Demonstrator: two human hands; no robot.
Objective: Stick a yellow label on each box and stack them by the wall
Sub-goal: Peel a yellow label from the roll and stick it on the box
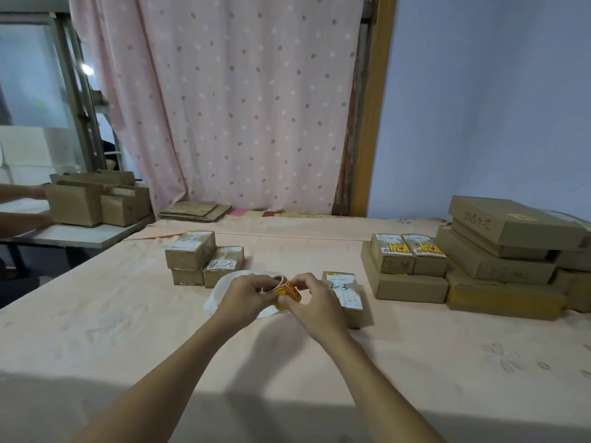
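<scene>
Both hands meet on the label roll point(288, 290). The left hand point(244, 295) curls round its left side and the right hand point(315, 298) pinches its yellow edge. Fingers hide much of the roll, and its print is too blurred to read. Just right of the roll lies the box marked 2-3 point(347, 297). Behind the roll to the left sit small boxes point(200, 255). Far right of it, the stacked boxes point(499, 257) by the wall point(495, 107) are cut off by the frame edge.

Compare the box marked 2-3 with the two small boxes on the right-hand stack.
The 2-3 box lies alone on the tablecloth; the two small boxes sit atop a larger box. The two small boxes each carry a yellow label; the 2-3 box shows none. All are brown cardboard with white labels.
</scene>
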